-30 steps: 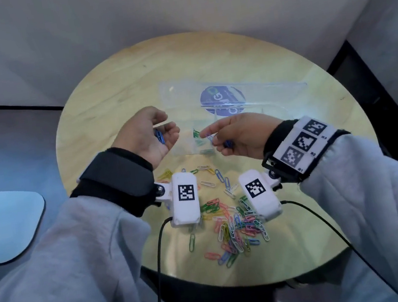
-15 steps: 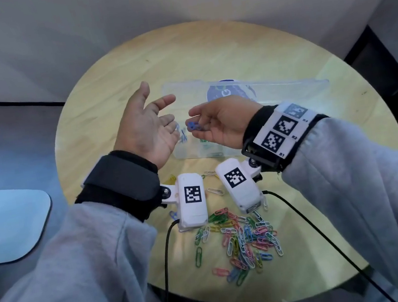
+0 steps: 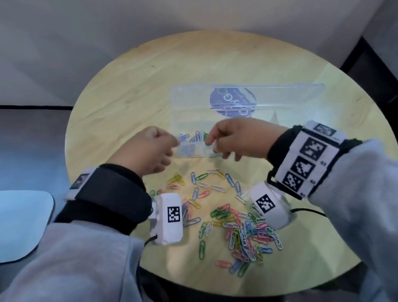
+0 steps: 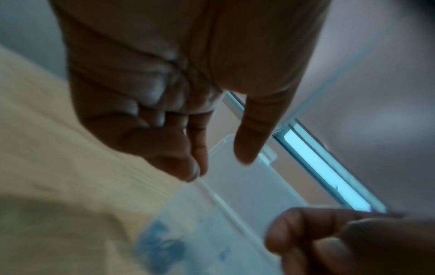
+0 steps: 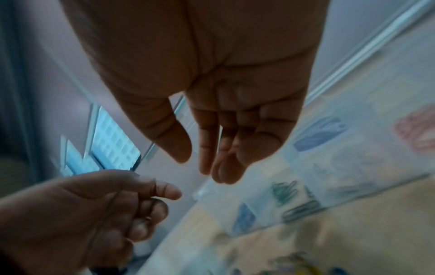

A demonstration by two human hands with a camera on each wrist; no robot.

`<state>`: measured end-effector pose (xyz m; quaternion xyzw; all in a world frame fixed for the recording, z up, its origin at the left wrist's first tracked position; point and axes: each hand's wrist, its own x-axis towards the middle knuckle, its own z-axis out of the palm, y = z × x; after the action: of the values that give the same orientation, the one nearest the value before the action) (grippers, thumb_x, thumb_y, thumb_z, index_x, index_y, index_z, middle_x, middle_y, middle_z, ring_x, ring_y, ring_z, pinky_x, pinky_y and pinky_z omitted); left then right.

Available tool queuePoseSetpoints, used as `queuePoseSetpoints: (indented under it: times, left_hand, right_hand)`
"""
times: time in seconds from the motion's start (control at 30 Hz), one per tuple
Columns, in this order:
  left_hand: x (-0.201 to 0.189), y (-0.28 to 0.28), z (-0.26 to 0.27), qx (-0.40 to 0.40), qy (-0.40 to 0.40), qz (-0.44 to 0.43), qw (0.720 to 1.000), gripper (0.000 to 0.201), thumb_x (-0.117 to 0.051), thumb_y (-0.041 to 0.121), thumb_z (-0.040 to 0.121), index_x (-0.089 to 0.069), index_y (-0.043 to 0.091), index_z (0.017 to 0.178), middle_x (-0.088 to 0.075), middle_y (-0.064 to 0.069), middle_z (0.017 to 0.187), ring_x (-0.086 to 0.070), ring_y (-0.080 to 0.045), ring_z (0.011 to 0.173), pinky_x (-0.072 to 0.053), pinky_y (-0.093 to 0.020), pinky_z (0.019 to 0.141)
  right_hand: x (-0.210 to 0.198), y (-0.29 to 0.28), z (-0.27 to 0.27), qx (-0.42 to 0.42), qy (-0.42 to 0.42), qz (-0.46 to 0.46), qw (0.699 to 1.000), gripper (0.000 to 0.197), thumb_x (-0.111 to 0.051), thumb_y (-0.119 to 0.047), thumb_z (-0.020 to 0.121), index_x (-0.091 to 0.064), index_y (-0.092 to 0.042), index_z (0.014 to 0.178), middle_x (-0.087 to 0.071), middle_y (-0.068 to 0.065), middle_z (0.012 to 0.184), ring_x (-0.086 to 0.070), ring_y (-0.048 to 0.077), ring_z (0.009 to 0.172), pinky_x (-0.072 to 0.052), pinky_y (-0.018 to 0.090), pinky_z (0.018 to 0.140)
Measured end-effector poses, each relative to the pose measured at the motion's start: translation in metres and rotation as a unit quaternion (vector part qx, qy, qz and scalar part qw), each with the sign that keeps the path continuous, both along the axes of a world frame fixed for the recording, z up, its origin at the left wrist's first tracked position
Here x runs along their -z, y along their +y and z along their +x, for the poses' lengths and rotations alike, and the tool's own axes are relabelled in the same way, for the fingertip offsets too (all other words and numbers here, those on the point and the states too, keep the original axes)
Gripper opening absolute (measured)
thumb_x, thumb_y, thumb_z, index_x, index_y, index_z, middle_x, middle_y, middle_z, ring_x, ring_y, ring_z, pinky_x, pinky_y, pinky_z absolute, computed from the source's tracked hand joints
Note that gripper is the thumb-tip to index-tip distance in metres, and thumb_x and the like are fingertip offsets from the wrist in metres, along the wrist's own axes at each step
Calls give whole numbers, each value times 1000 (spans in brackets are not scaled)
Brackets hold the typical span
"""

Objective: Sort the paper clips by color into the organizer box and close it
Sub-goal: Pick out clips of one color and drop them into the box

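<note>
The clear organizer box (image 3: 248, 91) lies open on the round wooden table (image 3: 133, 96), its lid tipped back. Blue clips (image 3: 189, 136) and green clips (image 3: 206, 135) sit in its near-left compartments. My left hand (image 3: 176, 141) hovers at the box's near-left corner; in the left wrist view its thumb and forefinger (image 4: 219, 167) are apart and hold nothing. My right hand (image 3: 208, 141) reaches over the front wall; in the right wrist view its fingers (image 5: 200, 167) are straight and empty. A mixed pile of coloured clips (image 3: 241, 232) lies near the front edge.
Loose clips (image 3: 208, 183) are scattered between the pile and the box. A white flat object (image 3: 10, 225) lies on the grey surface to the left of the table. A pale wall rises behind the table.
The blue clips that lay in my left palm are gone, and so is the one my right fingers pinched. Both hands have dropped to the box's near edge.
</note>
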<state>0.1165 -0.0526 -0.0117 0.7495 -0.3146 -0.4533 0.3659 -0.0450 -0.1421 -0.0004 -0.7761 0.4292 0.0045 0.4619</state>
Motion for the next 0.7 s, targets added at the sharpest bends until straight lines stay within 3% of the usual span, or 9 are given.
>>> queuePoseSetpoints:
  times: [0.1, 0.17, 0.27, 0.33, 0.47, 0.6, 0.7]
  left_hand:
    - [9, 10, -3, 123, -179, 67, 974, 5, -59, 17, 85, -58, 20, 81, -57, 0, 76, -51, -12, 60, -40, -23, 56]
    - [13, 14, -13, 174, -237, 84, 952, 12, -56, 12, 83, -61, 22, 86, -57, 3, 77, -52, -9, 59, -39, -23, 54]
    - [17, 11, -33, 251, -308, 85, 914, 23, -54, 11, 83, -65, 22, 99, -49, 8, 73, -49, -16, 76, -35, -23, 64]
    - [19, 6, -41, 278, -329, 80, 899, 23, -55, 11, 85, -65, 21, 104, -42, 11, 68, -47, -16, 80, -33, -23, 58]
    - [25, -5, -48, 299, -335, 84, 890, 21, -64, 11, 80, -61, 24, 96, -44, 8, 70, -48, -18, 80, -28, -20, 49]
    - [32, -9, -53, 319, -353, 120, 871, 27, -67, 15, 79, -63, 20, 105, -54, 4, 89, -49, -17, 82, -32, -23, 53]
    - [36, -11, -55, 317, -374, 139, 860, 28, -68, 15, 77, -64, 20, 104, -55, 3, 87, -50, -17, 80, -28, -23, 47]
  right_hand:
    - [8, 13, -7, -104, 165, -120, 974, 18, -58, -20, 85, -62, -23, 102, -52, -10, 79, -52, 11, 75, -41, 22, 66]
    - [17, 19, -8, -138, 232, -155, 950, 30, -61, -26, 83, -59, -22, 113, -56, -6, 98, -54, 15, 90, -42, 25, 77]
    - [31, 23, -6, -156, 267, -185, 933, 55, -66, -30, 81, -47, -21, 131, -49, 2, 128, -52, 21, 113, -41, 27, 85]
    - [37, 24, -4, -168, 268, -194, 929, 63, -67, -32, 80, -42, -21, 136, -44, 4, 133, -49, 23, 119, -42, 31, 90]
    - [45, 22, -1, -177, 257, -207, 927, 52, -69, -30, 79, -49, -24, 127, -45, 6, 128, -48, 25, 119, -45, 38, 95]
    - [50, 19, 3, -167, 250, -206, 931, 39, -69, -24, 79, -53, -18, 114, -49, 5, 120, -52, 25, 110, -43, 33, 85]
    - [51, 19, 6, -180, 253, -205, 928, 24, -65, -18, 80, -59, -14, 103, -55, 5, 109, -57, 25, 102, -45, 30, 81]
